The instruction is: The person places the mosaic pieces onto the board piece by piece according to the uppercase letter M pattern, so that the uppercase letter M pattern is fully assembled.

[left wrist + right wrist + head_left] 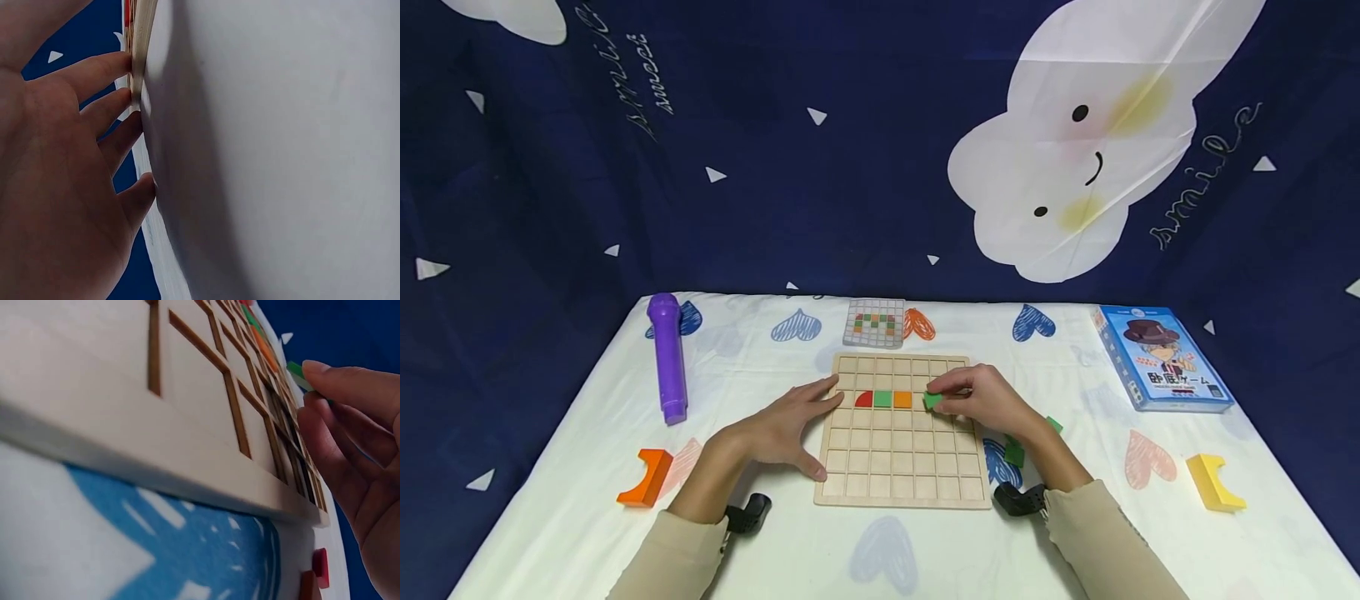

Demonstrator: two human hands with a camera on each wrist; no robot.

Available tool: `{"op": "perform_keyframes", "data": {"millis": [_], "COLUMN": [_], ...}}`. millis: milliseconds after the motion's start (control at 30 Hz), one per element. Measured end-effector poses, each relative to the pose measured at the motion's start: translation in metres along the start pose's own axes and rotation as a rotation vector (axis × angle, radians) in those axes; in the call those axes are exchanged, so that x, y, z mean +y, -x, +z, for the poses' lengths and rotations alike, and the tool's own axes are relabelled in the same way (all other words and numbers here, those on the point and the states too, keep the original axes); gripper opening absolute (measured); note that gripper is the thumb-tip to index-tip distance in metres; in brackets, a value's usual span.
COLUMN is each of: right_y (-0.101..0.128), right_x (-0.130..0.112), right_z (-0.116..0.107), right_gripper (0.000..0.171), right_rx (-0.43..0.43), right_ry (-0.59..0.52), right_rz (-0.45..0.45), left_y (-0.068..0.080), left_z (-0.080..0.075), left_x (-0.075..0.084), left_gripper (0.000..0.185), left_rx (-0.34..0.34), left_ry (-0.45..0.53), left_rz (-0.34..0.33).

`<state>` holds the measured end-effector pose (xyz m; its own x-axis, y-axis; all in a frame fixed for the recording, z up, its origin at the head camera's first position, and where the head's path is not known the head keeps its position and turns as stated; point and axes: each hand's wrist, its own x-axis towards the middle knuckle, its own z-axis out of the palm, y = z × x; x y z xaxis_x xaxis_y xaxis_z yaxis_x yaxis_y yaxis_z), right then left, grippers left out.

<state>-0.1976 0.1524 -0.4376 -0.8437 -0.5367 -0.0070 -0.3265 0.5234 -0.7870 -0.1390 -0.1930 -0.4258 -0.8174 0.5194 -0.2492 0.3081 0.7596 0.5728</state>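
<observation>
In the head view, the left hand (778, 427) lies at the left edge of the board (902, 462), fingers extended and thumb spread away, touching the edge but gripping nothing. The right hand (988, 400) is over the board's right part, its thumb and fingertips closed in a pinch on a green tile (932, 401), to the right of a row of a red tile (864, 399), a green square (882, 399) and an orange square (902, 401), which lie side by side. Behind the board is a patterned card (874, 323); loose green pieces (1014, 453) lie by its right edge, near the right forearm. A microphone (670, 358) and an orange arch (657, 477) are on the left, a box (1172, 358) and a yellow arch (1208, 483) on the right. In the left wrist view, the left hand's fingertips meet the board's side, the palm unfilled. In the right wrist view, the pinched tile is at the board; whether it touches the surface cannot be told. A red block (320, 567) lies just beside the board.
</observation>
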Motion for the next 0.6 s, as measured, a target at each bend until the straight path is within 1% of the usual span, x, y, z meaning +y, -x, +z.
{"op": "perform_keyframes", "data": {"millis": [233,400,600], "right_y": [-0.004,-0.007,-0.013], "right_x": [-0.003,-0.005,-0.004], "right_z": [0.007,0.011,0.015], "right_gripper": [0.025,0.024,0.023], "right_rx": [-0.004,-0.009,-0.001], "right_ry": [-0.023,-0.021,0.022], "right_rz": [0.039,0.048,0.036], "left_y": [0.0,0.0,0.0], "left_z": [0.0,0.0,0.001], "left_x": [0.0,-0.001,-0.002], "left_gripper": [0.115,0.115,0.115], "left_rx": [0.002,0.001,0.004], "left_ry": [-0.001,-0.005,-0.006], "left_rz": [0.0,0.001,0.01]}}
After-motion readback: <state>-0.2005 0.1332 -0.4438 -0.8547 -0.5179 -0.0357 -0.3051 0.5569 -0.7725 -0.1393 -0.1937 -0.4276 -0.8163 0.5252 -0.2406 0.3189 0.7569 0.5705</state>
